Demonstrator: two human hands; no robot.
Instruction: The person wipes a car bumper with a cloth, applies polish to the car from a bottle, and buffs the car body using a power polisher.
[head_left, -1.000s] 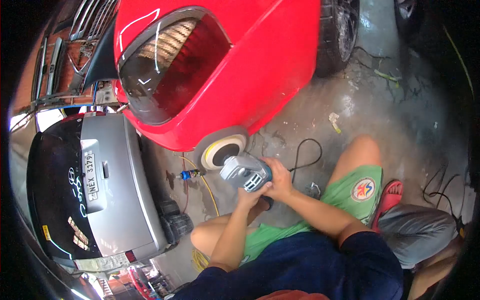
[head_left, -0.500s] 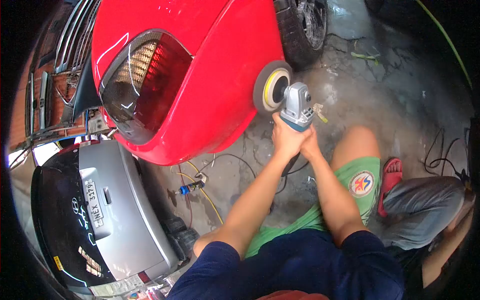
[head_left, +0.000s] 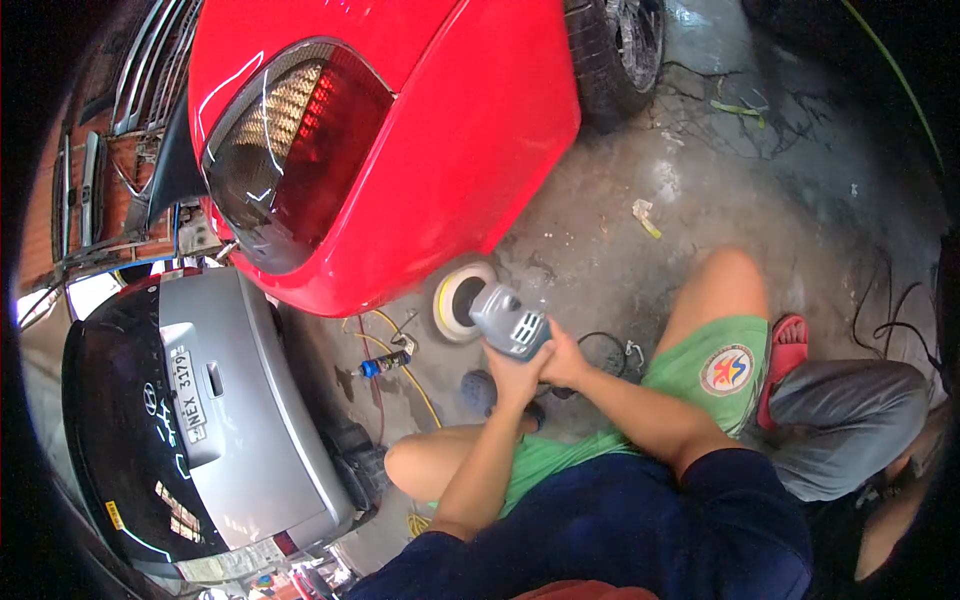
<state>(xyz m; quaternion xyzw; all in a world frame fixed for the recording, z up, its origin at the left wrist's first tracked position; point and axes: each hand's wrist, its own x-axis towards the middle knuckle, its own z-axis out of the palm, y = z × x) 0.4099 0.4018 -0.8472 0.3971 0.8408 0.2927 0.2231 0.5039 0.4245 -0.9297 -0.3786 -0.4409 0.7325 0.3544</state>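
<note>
My left hand [head_left: 515, 379] and my right hand [head_left: 567, 358] are both closed around the body of a grey electric polisher [head_left: 510, 318]. Its round pad [head_left: 462, 300], pale with a yellow ring, faces the lower edge of a red car's bumper [head_left: 450, 200]. I cannot tell whether pad and bumper touch. Above the polisher, a dark tail light [head_left: 295, 150] is set in the red bodywork. The fingers are partly hidden behind the tool and each other.
A silver car [head_left: 250, 400] stands at left. On the floor lie a blue-and-black object [head_left: 385, 363], a yellow hose [head_left: 415, 385] and a scrap [head_left: 646, 218]. The red car's rear tyre [head_left: 610, 60] is at the top. Another person's grey-trousered leg [head_left: 850, 420] is close on the right.
Both hands have carried the polisher left and down, from the bumper's side near the tyre to its lower corner. The pad has turned with it.
</note>
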